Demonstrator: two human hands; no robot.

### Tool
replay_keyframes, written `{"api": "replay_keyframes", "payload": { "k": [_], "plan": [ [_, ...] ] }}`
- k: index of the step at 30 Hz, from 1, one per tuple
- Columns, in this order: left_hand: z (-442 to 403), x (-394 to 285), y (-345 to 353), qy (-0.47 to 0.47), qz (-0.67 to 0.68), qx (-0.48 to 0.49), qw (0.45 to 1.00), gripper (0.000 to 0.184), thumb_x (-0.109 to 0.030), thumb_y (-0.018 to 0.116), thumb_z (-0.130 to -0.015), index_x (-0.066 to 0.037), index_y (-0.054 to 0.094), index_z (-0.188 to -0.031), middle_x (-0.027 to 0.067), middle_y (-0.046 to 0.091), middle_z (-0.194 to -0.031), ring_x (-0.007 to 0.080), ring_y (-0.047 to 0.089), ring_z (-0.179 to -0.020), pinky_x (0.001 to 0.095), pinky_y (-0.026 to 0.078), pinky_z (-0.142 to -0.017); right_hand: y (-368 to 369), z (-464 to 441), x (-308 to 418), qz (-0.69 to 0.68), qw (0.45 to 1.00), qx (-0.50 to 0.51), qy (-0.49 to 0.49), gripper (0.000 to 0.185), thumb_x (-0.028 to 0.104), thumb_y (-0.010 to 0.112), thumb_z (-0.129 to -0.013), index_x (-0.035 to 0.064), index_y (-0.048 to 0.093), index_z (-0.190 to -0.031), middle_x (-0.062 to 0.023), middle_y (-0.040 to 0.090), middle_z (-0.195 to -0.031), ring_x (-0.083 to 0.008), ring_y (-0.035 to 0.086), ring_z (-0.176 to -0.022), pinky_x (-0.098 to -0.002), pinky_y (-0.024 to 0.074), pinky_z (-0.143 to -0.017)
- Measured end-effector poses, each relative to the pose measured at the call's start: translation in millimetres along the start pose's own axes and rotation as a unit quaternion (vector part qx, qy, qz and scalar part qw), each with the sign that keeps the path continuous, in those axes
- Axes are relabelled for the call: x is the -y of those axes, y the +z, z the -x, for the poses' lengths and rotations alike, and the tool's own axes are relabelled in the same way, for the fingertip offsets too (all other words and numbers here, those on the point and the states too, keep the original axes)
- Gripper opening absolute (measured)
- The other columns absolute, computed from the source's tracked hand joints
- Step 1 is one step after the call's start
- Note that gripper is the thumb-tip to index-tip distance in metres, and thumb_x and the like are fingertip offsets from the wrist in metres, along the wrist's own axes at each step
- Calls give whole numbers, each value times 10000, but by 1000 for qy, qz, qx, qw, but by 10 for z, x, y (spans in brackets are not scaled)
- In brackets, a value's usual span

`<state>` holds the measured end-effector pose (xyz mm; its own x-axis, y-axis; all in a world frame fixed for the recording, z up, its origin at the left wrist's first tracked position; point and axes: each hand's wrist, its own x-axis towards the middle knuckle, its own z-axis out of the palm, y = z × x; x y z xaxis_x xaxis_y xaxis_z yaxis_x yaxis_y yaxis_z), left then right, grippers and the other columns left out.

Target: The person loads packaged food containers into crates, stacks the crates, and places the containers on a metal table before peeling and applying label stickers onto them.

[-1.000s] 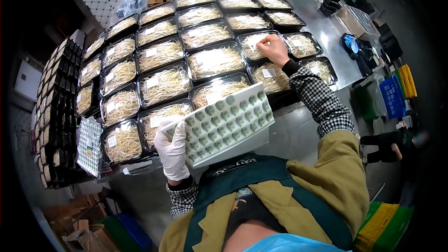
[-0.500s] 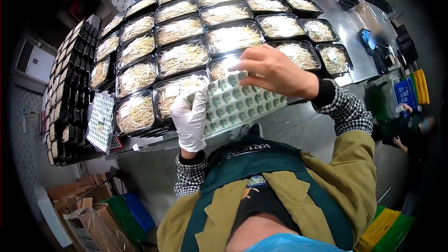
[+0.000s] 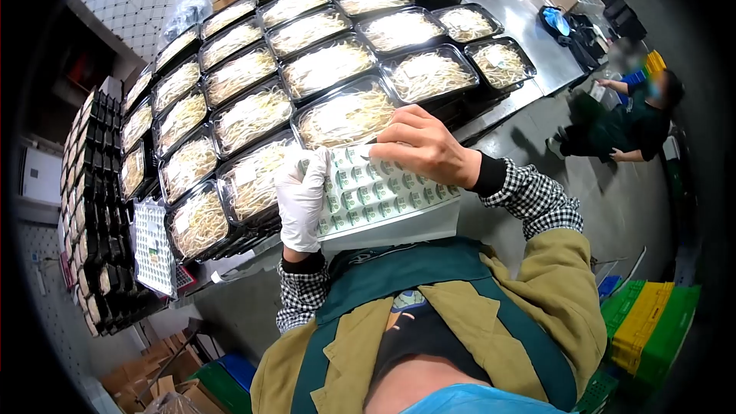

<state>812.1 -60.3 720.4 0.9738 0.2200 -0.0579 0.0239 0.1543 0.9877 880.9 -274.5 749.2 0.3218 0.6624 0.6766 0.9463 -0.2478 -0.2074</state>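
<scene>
My left hand (image 3: 300,203), in a white glove, grips the left edge of a sticker sheet (image 3: 376,198) printed with rows of small green labels. The sheet is tilted in front of my apron, its plain lower part hanging down. My bare right hand (image 3: 429,147) is pinched at the sheet's top edge; whether a single sticker is between the fingertips I cannot make out. Just beyond the sheet sits a black tray of bean sprouts (image 3: 345,116). Another tray of bean sprouts (image 3: 257,176), with a pale label on top, lies beside my left hand.
Rows of sprout trays (image 3: 307,34) cover the metal table (image 3: 529,46). Tall tray stacks (image 3: 92,207) stand at the left, beside another label sheet (image 3: 156,249). At the right are a co-worker (image 3: 632,123) and colored crates (image 3: 644,330). Cardboard (image 3: 153,360) lies lower left.
My right hand has come down from above a tray to the top edge of the sticker sheet. The view has shifted right, showing more of the co-worker.
</scene>
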Motion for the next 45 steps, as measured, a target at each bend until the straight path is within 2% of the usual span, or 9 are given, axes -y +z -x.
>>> {"api": "replay_keyframes", "payload": {
  "k": [8, 14, 20, 23, 26, 29, 33, 40, 45],
  "plan": [
    [111, -91, -51, -25, 13, 17, 999, 106, -120, 590, -898, -23, 632, -884, -27, 603, -713, 20, 483, -606, 176, 377, -553, -147, 325, -764, -345, 764, -244, 488, 267, 69, 618, -865, -8, 557, -1114, -8, 597, -912, -71, 554, -829, -197, 448, -762],
    [245, -238, -254, -14, 8, 132, 991, 153, 0, 683, -781, -10, 605, -912, 12, 628, -783, 43, 547, -661, 176, 435, -603, 195, 428, -1000, 77, 898, -163, 402, 523, 36, 661, -745, 32, 467, -1231, -121, 544, -1039, -148, 605, -765, -273, 506, -710],
    [440, -312, -674, 45, -19, 100, 994, 140, -2, 688, -779, 8, 605, -891, 32, 631, -795, 42, 542, -649, 172, 428, -585, 101, 481, -1045, 288, 892, -99, 335, 448, -5, 585, -753, 29, 480, -1188, -131, 564, -1012, -264, 595, -854, -343, 494, -759],
    [532, -349, -868, 67, -34, 89, 993, 89, 1, 659, -798, 6, 601, -866, 36, 625, -780, 46, 522, -631, 181, 416, -581, 153, 204, -638, -20, 872, -154, 464, 374, 67, 659, -793, 9, 529, -1139, -27, 642, -798, -61, 564, -676, -208, 468, -650],
    [595, -401, -1016, 65, -66, 117, 989, 54, 1, 632, -820, 0, 599, -862, 42, 630, -802, 50, 518, -633, 191, 422, -589, 470, -84, -112, -203, 861, -138, 446, 385, 110, 675, -766, 11, 544, -1114, -49, 676, -807, -74, 561, -640, -222, 470, -608],
    [641, -440, -1104, 35, -78, 129, 988, 43, -26, 611, -853, -1, 602, -888, 36, 637, -813, 39, 512, -644, 188, 424, -598, 815, -258, 103, -164, 859, -135, 466, 417, 84, 699, -760, -3, 545, -1138, -33, 680, -814, -36, 497, -644, -189, 437, -645],
    [693, -403, -1217, 23, -89, 101, 991, 65, -31, 610, -859, 0, 599, -915, 19, 633, -797, 24, 501, -647, 175, 418, -595, 1143, -132, 44, 152, 928, -89, 329, 412, 187, 676, -744, 96, 529, -1118, -42, 621, -821, -251, 612, -762, -353, 473, -602],
    [702, -407, -1345, 60, -81, 75, 992, 104, -28, 563, -879, -19, 578, -981, -5, 583, -871, 24, 499, -707, 172, 412, -640, 988, -271, -447, 151, 938, -73, 305, 275, 213, 663, -759, 62, 591, -977, -106, 572, -952, -259, 589, -704, -342, 487, -640],
    [658, -460, -1260, 19, 24, 26, 999, 253, -38, 521, -894, -32, 508, -1147, 1, 581, -946, 45, 513, -818, 188, 422, -752, 1299, -770, -1007, -30, 873, -99, 477, 246, 276, 689, -694, 36, 706, -743, -137, 650, -652, -267, 634, -634, -339, 504, -653]
  ]
}}
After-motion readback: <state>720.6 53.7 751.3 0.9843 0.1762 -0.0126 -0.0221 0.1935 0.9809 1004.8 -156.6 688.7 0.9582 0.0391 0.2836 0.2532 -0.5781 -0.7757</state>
